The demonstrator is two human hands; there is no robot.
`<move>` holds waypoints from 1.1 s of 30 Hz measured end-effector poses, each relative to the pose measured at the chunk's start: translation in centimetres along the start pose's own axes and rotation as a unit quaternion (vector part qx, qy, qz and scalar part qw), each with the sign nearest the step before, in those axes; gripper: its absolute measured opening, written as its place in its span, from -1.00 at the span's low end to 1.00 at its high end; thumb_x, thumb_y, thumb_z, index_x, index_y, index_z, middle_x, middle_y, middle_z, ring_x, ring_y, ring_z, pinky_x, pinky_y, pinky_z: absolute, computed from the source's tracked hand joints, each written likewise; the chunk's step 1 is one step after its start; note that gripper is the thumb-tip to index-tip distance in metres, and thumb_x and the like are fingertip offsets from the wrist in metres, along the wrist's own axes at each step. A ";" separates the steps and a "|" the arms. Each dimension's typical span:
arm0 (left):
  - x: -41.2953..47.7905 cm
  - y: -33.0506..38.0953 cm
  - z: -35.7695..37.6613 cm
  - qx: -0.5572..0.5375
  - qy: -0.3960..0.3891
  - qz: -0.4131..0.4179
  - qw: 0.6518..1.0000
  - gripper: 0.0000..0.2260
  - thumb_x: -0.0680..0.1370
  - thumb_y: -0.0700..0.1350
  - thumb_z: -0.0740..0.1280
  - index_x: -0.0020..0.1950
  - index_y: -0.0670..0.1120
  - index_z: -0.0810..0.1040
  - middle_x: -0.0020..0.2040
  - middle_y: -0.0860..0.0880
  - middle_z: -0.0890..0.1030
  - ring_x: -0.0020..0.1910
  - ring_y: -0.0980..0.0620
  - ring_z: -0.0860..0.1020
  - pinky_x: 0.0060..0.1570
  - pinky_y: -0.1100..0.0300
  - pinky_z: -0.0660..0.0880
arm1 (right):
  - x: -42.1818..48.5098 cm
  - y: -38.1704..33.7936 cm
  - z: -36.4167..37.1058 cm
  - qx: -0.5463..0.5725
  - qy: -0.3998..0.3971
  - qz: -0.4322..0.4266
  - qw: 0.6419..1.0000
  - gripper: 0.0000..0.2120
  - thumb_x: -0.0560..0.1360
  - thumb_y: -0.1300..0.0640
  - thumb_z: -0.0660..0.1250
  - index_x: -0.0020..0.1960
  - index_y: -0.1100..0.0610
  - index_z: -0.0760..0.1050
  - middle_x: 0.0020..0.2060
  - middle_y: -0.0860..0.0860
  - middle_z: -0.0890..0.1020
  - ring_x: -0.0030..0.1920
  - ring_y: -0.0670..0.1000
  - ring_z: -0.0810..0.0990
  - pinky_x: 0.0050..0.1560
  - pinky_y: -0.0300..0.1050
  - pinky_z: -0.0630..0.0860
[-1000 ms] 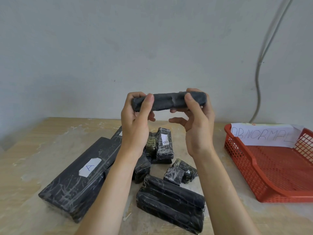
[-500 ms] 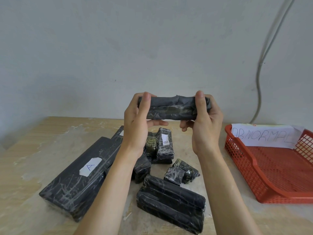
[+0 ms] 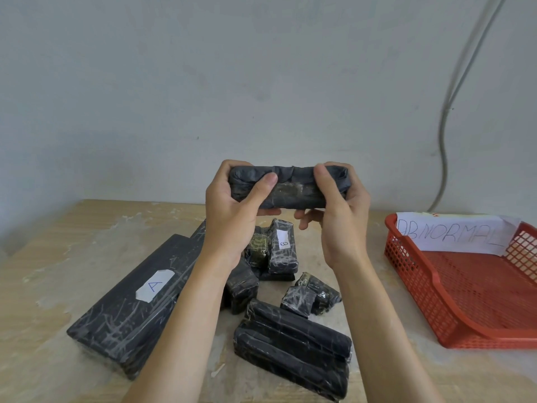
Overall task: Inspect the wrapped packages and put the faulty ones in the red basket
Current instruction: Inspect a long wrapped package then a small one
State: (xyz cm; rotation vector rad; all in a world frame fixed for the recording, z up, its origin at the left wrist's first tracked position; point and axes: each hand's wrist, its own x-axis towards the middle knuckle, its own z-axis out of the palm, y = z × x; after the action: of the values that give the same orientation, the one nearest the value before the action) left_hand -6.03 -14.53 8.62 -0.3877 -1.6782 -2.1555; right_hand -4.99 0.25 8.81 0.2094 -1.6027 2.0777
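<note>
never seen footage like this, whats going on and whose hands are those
No machine here: the picture comes from a camera worn on a person's head, looking forward and down, so both bare arms are the wearer's. The left hand and right hand grip the ends of a black plastic-wrapped oblong package, raised above a worn wooden table. On it lie more black wrapped packages, including a long flat one labelled A and a small one labelled B. At the right sits a red plastic mesh basket bearing a white paper sign reading ABNORMAL.
</note>
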 end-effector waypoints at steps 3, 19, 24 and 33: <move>0.2 0.1 -0.3 -0.016 -0.033 -0.019 0.999 -0.93 0.65 -0.23 0.41 0.09 -0.13 0.54 0.00 -0.12 0.59 -0.04 -0.01 0.70 -0.23 0.05 0.70 | 0.3 0.0 -0.2 0.009 0.002 0.000 1.000 -0.88 0.71 0.15 0.32 0.03 0.19 0.50 -0.24 0.14 0.68 -0.50 0.14 0.55 -0.53 -0.13 0.47; 0.5 0.1 -0.8 -0.019 -0.071 -0.032 0.997 -0.91 0.68 -0.25 0.36 0.17 -0.14 0.52 0.07 -0.13 0.59 0.01 0.02 0.71 -0.15 0.06 0.71 | 0.6 0.1 -1.0 0.014 -0.042 0.000 0.999 -0.91 0.72 0.19 0.30 0.14 0.22 0.51 -0.15 0.18 0.71 -0.43 0.14 0.58 -0.52 -0.14 0.47; 0.7 -0.2 -1.0 -0.005 -0.045 -0.023 0.999 -0.93 0.73 -0.21 0.29 0.16 -0.20 0.51 0.19 -0.36 0.56 0.09 -0.14 0.70 -0.14 0.04 0.72 | 0.4 -0.3 -0.9 0.033 -0.067 0.013 0.997 -0.85 0.76 0.16 0.20 0.14 0.16 0.53 -0.15 0.14 0.72 -0.44 0.16 0.58 -0.54 -0.15 0.45; 0.3 0.0 -1.4 0.010 -0.126 0.040 0.991 -0.40 0.45 -0.32 0.59 0.41 -0.02 0.46 0.29 -0.07 0.60 0.22 -0.07 0.68 0.10 -0.01 0.70 | 0.8 -0.2 -1.0 0.090 -0.033 0.040 0.995 -0.82 0.74 0.17 0.24 0.30 0.20 0.52 -0.17 0.14 0.71 -0.47 0.11 0.58 -0.54 -0.16 0.47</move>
State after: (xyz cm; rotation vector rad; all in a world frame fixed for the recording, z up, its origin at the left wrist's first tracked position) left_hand -6.24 -15.92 8.43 -0.7356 -1.7811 -2.1012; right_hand -5.46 1.47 9.00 0.2837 -1.4841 2.2998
